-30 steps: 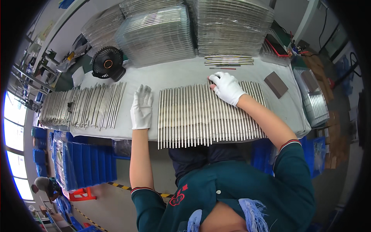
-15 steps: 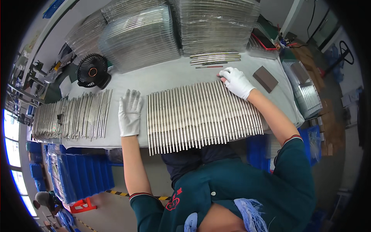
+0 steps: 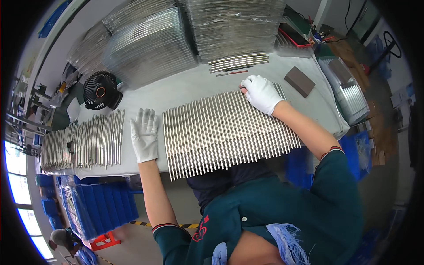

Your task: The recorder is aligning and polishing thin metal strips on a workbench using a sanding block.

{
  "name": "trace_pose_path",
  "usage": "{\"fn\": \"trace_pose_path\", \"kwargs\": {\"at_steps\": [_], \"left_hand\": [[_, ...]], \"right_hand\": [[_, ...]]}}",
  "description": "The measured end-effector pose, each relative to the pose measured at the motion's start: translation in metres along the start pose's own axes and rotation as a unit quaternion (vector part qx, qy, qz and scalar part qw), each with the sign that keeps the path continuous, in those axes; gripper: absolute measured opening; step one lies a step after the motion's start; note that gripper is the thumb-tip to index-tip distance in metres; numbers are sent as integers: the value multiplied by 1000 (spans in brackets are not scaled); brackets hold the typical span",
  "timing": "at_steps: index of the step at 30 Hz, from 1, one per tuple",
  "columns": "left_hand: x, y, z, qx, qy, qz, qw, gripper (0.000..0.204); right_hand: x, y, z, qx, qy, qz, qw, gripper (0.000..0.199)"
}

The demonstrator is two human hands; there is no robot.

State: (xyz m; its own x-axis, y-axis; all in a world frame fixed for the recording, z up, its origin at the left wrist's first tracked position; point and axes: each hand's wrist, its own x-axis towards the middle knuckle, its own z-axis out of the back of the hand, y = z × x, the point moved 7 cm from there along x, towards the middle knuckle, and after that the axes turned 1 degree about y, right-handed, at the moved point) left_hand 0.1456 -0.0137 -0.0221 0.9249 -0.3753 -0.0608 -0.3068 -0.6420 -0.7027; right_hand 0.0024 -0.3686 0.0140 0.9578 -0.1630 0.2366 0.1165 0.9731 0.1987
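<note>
Fingers (image 3: pixel 252 80) of the gloved right hand (image 3: pixel 261 96) are curled, thumb tip tucked near them, at the far ends of the row of metal rods (image 3: pixel 212 130); cannot tell whether a rod is pinched there. Row lies side by side on the pale worktop (image 3: pixel 316 108), in front of the torso, near ends jutting past the front edge. Laid close and parallel, probably so each rod can be reached by its end; the overhang likely leaves the near ends free to handle.

Left hand (image 3: pixel 145 138), gloved, lies spread flat just left of the row, apart from it, with nothing in its grasp; probably resting there.

Right forearm crosses the row's right-hand part and hides some of it. Further left, beyond the left hand: a second, less even bundle of rods (image 3: pixel 99 140), small dark object on it. Black fan (image 3: pixel 101 90) behind that bundle.

Beyond the row's far ends: a few loose rods (image 3: pixel 240 62), a thin red-handled tool (image 3: pixel 232 73), a brown block (image 3: pixel 300 82) to their right. Wrapped tray stacks (image 3: pixel 236 33) wall off the back, limiting reach that way. Red-edged phone (image 3: pixel 294 36) at far right.
</note>
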Motion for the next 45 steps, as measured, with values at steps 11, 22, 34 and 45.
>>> {"fn": "trace_pose_path", "kwargs": {"at_steps": [11,22,34,45], "left_hand": [[-1,4,-6,99,18,-1,995,65],[-13,28,-33,231,43,-34,971,62],[-136,3,-64,797,155,-198,548,80],[-132,22,-59,843,185,-216,457,111]], "right_hand": [[-29,-68,14,2,-76,-36,996,21],[-36,-57,20,44,-73,17,996,20],[-38,-60,18,32,-89,-4,996,18],[-89,85,27,111,112,225,961,98]]}}
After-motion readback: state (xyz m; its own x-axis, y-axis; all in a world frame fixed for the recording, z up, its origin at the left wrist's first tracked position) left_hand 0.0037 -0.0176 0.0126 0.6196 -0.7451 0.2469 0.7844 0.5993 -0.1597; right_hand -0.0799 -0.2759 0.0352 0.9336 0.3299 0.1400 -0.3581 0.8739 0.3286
